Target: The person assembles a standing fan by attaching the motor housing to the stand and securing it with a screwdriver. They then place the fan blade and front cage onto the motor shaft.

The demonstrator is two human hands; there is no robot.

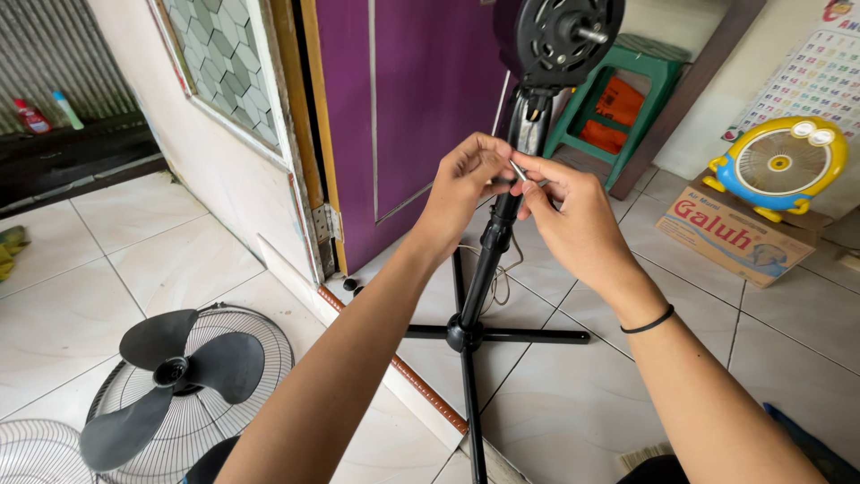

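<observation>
nearest the camera: two bare forearms reaching forward over a white tiled floor [179,269]. the left hand [468,179] and the right hand [569,211] meet in front of the black upright pole [498,235] of a stand fan. a black band sits on the right wrist.

fingers: those of both hands are pressed together at their tips, pinching a small thin metal piece [518,170] — it looks like a screw or pin, too small to tell which. it is held just beside the upper part of the pole, below the neck joint. whether it touches the pole cannot be told.

the fan itself: the motor head [560,34] stands at the top of the pole with its bare shaft showing, no blade and no guard fitted. the pole rises from a black cross base [470,333] resting on the floor.

removed parts: the dark fan blade [175,372] lies on a wire guard [260,345] at lower left, well apart from the stand; the edge of a second wire guard [27,453] shows at the bottom left corner.

judgement on progress: the fan is stripped of blade and both guards, so that part is done — work is now at the small fastener by the neck. blade and guards remain off the motor.

surroundings: a purple door [421,108], a green stool [627,81], a small yellow and blue fan [779,166] on a cardboard box [730,237].
</observation>
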